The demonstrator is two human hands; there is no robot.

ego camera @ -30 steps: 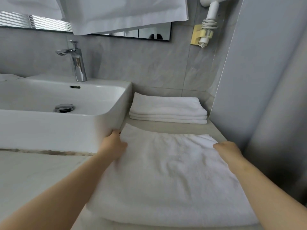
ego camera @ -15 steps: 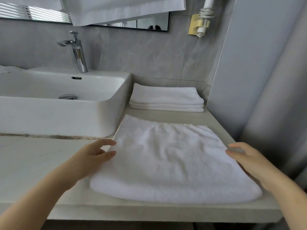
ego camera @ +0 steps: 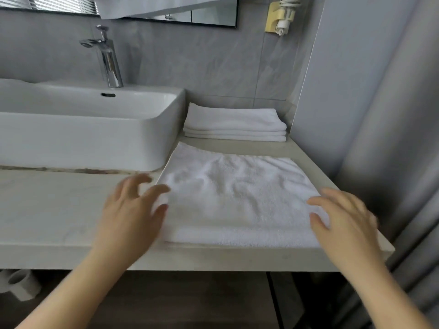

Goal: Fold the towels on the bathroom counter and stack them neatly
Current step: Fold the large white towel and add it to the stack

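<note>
Both hands spread: left hand (ego camera: 133, 210), right hand (ego camera: 344, 224) flank folded towel (ego camera: 237, 198).

On the bench (ego camera: 59, 205) the folded towel (ego camera: 237, 198) lies at the front edge, right of the sink (ego camera: 83, 138), with the towel stack (ego camera: 235, 124) behind it against the wall and the tap (ego camera: 110, 60) behind the sink.

left hand (ego camera: 129, 211) spread, right hand (ego camera: 345, 220) spread, both forearms extended
</note>
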